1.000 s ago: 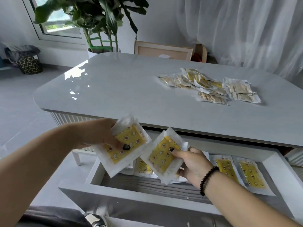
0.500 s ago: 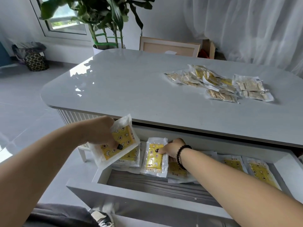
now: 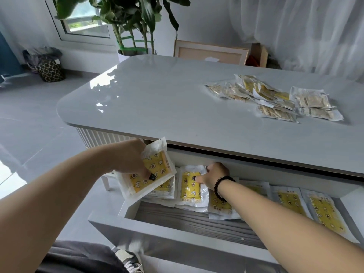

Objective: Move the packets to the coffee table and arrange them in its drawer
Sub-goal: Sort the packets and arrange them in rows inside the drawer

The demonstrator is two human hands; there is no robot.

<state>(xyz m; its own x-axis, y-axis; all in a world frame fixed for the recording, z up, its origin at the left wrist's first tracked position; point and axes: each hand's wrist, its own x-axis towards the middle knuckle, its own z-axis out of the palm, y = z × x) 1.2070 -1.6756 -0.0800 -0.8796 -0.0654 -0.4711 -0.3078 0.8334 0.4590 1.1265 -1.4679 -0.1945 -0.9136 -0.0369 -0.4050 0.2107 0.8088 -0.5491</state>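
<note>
The coffee table point(image 3: 167, 99) has its drawer point(image 3: 157, 231) pulled out toward me. My left hand point(image 3: 130, 156) grips a white-edged yellow packet point(image 3: 155, 168) tilted above the drawer's left end. My right hand point(image 3: 214, 174) reaches to the back of the drawer, thumb and fingers on the top edge of another yellow packet point(image 3: 191, 192) that lies flat among its neighbours. Several more yellow packets point(image 3: 323, 211) lie in a row along the drawer to the right. A loose pile of packets point(image 3: 271, 97) sits on the tabletop at the far right.
A potted plant point(image 3: 134, 20) and a wooden frame point(image 3: 210, 53) stand behind the table. A patterned bag point(image 3: 49, 67) sits on the floor at the left by the window. My shoe point(image 3: 130, 261) shows below the drawer front.
My right hand has gone from holding its packet in the air down to the drawer, where the packet now lies flat. My left hand has lowered its packet slightly toward the drawer's left end.
</note>
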